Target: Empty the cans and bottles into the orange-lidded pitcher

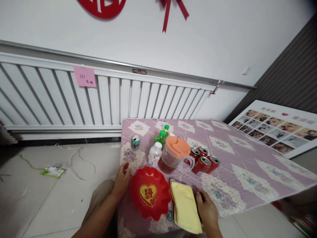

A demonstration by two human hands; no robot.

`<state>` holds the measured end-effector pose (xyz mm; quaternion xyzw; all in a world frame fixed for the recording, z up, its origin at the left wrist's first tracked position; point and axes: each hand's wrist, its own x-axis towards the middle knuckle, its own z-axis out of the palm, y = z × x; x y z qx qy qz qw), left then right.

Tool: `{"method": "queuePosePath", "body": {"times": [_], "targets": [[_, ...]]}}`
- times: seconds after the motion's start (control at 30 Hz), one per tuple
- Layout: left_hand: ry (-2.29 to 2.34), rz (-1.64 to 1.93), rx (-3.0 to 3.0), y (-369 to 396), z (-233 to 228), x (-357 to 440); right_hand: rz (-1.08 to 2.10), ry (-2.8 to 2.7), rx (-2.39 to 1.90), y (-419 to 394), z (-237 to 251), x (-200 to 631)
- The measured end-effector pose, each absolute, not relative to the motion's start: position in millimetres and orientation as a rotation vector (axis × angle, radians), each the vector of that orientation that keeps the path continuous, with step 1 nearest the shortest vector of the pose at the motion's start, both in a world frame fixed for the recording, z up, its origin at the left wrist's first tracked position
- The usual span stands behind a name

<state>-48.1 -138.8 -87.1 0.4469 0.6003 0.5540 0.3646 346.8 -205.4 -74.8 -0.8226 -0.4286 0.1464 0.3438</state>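
My left hand [122,181] rests at the left edge of the table, beside a red scalloped plate [162,208] with a gold heart print. Its fingers are loosely bent and hold nothing. On the other side, my right hand [207,209] lies against the right edge of a folded yellow cloth [186,206], fingers slightly curled and apart, with no grip on the cloth visible. Behind the plate stand a white capped bottle [155,154] and a clear pitcher [170,158] with an orange lid and brown liquid in it.
Several opened red cans [201,165] cluster right of the pitcher. A green-blue can [135,142] stands at the back left, and two green-capped bottles [160,137] are behind the white one. A radiator [111,99] lines the wall; a power strip [53,172] lies on the floor.
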Motion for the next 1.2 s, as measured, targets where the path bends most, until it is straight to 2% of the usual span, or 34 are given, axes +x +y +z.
{"method": "queuePosePath", "body": {"times": [0.53, 0.87, 1.2], "targets": [[1.593, 1.611, 1.432, 8.8, -106.5, -42.0, 0.434, -1.167, -2.448, -188.3, -59.2, 337.8], [1.637, 1.570, 1.509, 43.7, -112.6, -36.9, 0.456, -1.100, -2.500, -189.0, -65.2, 337.2], [1.652, 1.500, 1.581, 44.4, -113.2, -37.4, 0.369, -1.118, -2.462, -193.3, -70.2, 333.1]]}}
